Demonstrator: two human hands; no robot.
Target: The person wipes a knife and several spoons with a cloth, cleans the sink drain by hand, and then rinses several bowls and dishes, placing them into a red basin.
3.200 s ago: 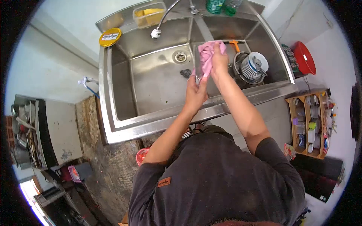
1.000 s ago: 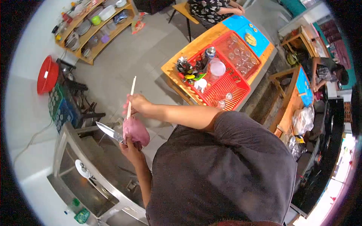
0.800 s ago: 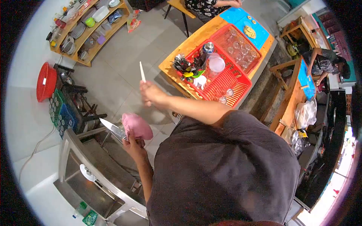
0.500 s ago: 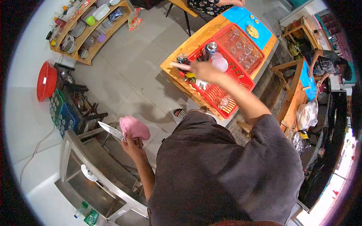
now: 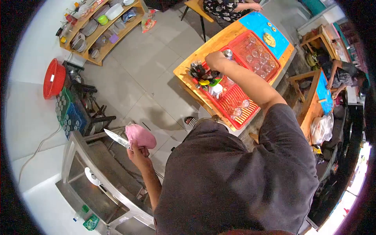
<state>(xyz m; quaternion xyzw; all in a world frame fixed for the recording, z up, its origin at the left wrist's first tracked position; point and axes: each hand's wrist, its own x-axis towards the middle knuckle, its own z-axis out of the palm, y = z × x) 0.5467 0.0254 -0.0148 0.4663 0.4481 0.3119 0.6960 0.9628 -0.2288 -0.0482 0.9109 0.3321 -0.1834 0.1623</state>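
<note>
My left hand (image 5: 139, 152) is closed around a knife (image 5: 116, 138) and a bundled pink cloth (image 5: 141, 136). The bare blade points up and left, away from the cloth. My right hand (image 5: 216, 60) reaches over the red dish rack (image 5: 237, 124), between a bunch of dark-handled cutlery (image 5: 200, 71) and a metal-topped bottle (image 5: 227, 53). Its fingers face away and are hidden, so whatever they hold does not show. Nearby in the rack stand a white cup (image 5: 216, 90) and a few drinking glasses (image 5: 237, 112).
A second red basket (image 5: 250, 39) holds several glasses. Beyond it, dough (image 5: 269, 39) lies on a blue mat (image 5: 261, 24) beside a seated person (image 5: 223, 9). Another person (image 5: 344, 74) works at the right. A metal-framed cabinet (image 5: 113, 182) stands below my left hand.
My right hand has moved away from the cutlery, deeper over the rack. The long pale object it held no longer shows. My left hand keeps its hold on the knife and cloth.
</note>
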